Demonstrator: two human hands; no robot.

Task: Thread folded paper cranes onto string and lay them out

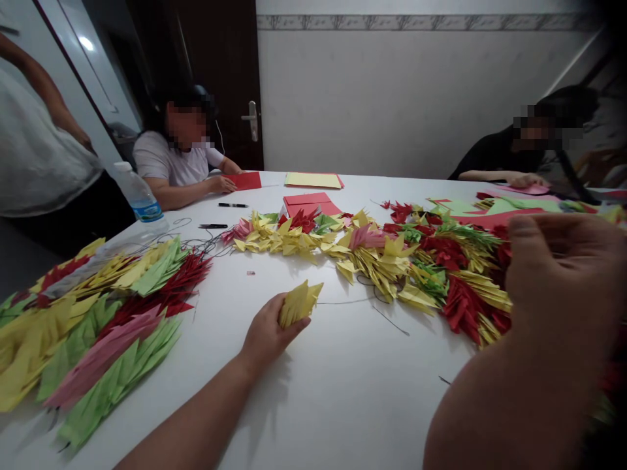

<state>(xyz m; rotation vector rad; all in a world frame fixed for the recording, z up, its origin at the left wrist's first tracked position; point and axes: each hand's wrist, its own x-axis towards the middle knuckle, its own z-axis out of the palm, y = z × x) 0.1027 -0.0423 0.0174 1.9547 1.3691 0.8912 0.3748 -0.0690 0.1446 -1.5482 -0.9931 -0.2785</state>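
My left hand (pixel 267 333) is closed around a small bundle of folded yellow paper pieces (pixel 300 303), held above the white table. A dark thread (pixel 345 302) runs to the right from beside that bundle. Raised close to the camera at the right is my right hand (pixel 563 261), blurred, its thumb and fingers curled together. Whatever is between those fingertips, if anything, cannot be made out. Beyond it lies a heap of red, yellow and green folded paper strings (pixel 455 254). A line of mostly yellow folded pieces (pixel 377 261) stretches across the table in front of both hands.
Colourful folded paper strings (pixel 112 313) lie at left, beside tangled thread (pixel 206 243). Farther back are a water bottle (pixel 142 196), pens (pixel 233 205), red paper (pixel 313 203) and yellow sheets (pixel 313 180). Two people sit across the table handling paper; another person (pixel 44 130) stands left.
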